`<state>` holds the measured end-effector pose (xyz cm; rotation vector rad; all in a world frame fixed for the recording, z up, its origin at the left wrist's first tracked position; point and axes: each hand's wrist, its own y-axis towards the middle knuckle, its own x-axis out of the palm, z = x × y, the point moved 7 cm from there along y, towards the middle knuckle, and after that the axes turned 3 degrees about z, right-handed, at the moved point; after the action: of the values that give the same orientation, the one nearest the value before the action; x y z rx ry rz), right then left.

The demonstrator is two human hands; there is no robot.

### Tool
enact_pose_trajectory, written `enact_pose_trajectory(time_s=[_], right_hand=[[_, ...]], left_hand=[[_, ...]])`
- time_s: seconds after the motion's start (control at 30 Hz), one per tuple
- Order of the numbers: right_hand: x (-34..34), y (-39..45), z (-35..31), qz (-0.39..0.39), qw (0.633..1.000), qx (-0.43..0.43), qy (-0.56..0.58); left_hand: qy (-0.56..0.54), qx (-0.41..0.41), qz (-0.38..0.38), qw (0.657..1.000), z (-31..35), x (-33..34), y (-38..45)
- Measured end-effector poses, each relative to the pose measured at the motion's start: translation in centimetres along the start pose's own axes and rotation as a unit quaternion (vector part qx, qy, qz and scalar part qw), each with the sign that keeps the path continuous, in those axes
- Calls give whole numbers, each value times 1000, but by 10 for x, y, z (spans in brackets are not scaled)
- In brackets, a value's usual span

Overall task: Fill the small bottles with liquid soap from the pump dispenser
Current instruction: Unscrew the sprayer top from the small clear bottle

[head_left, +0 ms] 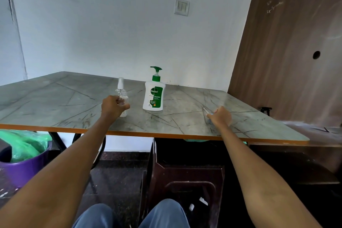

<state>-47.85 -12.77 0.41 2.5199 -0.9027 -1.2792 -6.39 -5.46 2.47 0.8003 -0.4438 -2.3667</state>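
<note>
Open tabletop (55, 102) left; pump dispenser (153, 96) blocks the centre.

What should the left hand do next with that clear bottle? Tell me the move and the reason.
Probably bring the small clear bottle over beside the soap dispenser, under its green spout. The left hand already grips the bottle, its neck looks open, and the right hand holds what looks like the removed sprayer top. The dispenser stands untouched on the table.

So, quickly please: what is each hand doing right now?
Left hand: closed around a small clear bottle.
Right hand: pinching a thin clear item; cannot tell what it is.
</note>
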Motion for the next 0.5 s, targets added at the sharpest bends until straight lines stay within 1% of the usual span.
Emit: enact_pose_trajectory(time_s=[0.27,0.5], right_hand=[[-2,0,2,-11,1000,6,-8],[-3,0,-5,3,999,11,-42]], left_hand=[[-6,-3,-3,1000,-3,1,1],[-13,-6,-8,1000,-4,0,1]])
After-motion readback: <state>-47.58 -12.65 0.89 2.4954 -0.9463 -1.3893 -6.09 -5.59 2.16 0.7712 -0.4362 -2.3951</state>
